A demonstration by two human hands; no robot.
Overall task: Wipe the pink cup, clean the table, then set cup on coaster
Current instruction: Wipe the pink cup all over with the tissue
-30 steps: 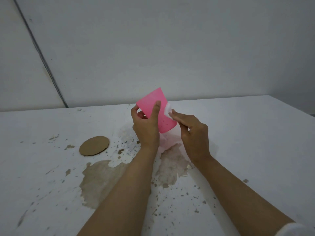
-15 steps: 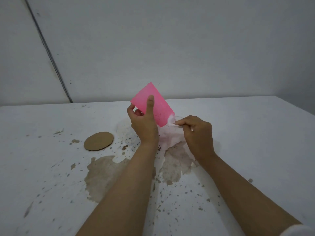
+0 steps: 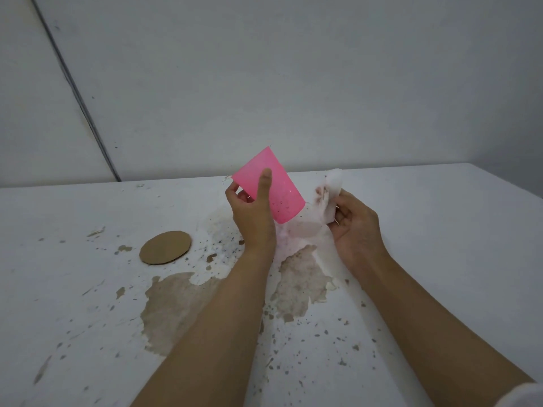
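While left fingers (image 3: 265, 183) grip the tilted pink cup (image 3: 283, 190), right fingers (image 3: 344, 213) pinch a tissue (image 3: 331, 190) beside it.

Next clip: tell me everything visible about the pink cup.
The pink cup looks like smooth plastic, tapered, with dark specks on its wall. It is tilted above the table, narrower end down-right, gripped by the left hand, thumb across its side. The stained tissue lies just beside its lower end; contact unclear.
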